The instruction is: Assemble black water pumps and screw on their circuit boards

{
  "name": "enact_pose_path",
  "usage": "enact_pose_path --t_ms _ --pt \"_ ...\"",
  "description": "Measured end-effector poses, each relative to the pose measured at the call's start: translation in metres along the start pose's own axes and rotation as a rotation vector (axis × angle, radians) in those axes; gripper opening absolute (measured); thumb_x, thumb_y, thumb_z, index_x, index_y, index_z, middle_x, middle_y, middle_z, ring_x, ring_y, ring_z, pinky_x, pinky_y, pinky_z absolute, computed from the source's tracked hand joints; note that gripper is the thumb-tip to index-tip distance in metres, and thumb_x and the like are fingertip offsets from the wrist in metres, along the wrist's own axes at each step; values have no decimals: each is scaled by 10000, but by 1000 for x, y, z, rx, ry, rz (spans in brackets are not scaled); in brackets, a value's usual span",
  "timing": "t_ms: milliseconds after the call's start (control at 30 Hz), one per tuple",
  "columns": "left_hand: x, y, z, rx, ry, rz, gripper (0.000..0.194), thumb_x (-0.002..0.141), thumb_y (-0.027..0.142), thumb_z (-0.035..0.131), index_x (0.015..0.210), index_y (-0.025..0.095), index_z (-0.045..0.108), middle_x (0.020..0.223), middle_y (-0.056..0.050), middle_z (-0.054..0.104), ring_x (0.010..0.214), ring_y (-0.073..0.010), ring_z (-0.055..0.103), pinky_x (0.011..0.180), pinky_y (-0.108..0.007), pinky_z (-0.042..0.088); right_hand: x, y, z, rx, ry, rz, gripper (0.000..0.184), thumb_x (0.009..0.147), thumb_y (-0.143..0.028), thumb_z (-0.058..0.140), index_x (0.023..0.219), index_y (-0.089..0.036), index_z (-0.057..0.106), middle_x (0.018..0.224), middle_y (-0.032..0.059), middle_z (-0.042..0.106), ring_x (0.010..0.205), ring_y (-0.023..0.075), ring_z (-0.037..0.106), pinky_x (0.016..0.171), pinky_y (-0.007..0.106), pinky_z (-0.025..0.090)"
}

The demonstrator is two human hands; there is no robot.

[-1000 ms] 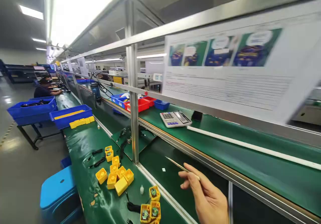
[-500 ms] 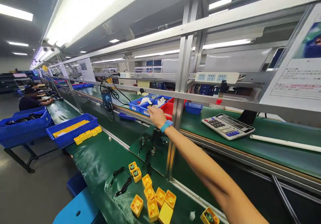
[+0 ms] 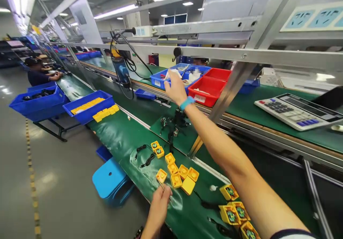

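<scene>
My right hand (image 3: 174,88), with a blue wristband (image 3: 187,103), reaches over the far bench to a blue plastic bin (image 3: 160,80). Its fingertips are at a white packet (image 3: 171,74), and I cannot tell whether they grip it. Low on the green bench mat (image 3: 139,174), my left hand (image 3: 160,204) pinches a thin pointed stick (image 3: 161,186), next to several yellow plastic housings (image 3: 177,174). Further right, under my right arm, lie several yellow housings with green centres (image 3: 230,216).
A red bin (image 3: 207,88) stands beside the blue one, and a calculator (image 3: 298,111) lies on the far bench right. Black cables (image 3: 143,155) and black parts (image 3: 174,128) lie between the hands. A blue stool (image 3: 109,178) stands on the floor, and a co-worker (image 3: 40,75) sits far left.
My right arm has come into view and stretched further toward the blue bin. My left hand now shows low beside the yellow housings. The view has swung left and tilted down.
</scene>
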State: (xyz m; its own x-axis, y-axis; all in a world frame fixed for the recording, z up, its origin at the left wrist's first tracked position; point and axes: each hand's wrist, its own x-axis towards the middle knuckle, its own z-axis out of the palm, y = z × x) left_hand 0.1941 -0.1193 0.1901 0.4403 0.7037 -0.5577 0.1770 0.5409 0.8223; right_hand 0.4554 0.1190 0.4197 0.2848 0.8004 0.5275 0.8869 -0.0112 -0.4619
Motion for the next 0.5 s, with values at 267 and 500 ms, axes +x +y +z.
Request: enact_pose_path --t_ms 267,500 --pt "-5 11 81 380 -342 216 523 846 694 543 765 184 626 756 -71 641 771 -227 568 750 -341 453 -365 12 -59 696 -446 617 368 927 -437 584 658 -186 598 641 -23 562 633 132 488 605 244 362" --pt "-65 -87 200 537 -818 77 605 809 789 540 756 190 610 701 -46 589 717 -212 546 675 -320 408 -552 38 -137 650 313 1239 741 835 -864 505 855 -156 721 805 92 732 781 234 694 745 340 541"
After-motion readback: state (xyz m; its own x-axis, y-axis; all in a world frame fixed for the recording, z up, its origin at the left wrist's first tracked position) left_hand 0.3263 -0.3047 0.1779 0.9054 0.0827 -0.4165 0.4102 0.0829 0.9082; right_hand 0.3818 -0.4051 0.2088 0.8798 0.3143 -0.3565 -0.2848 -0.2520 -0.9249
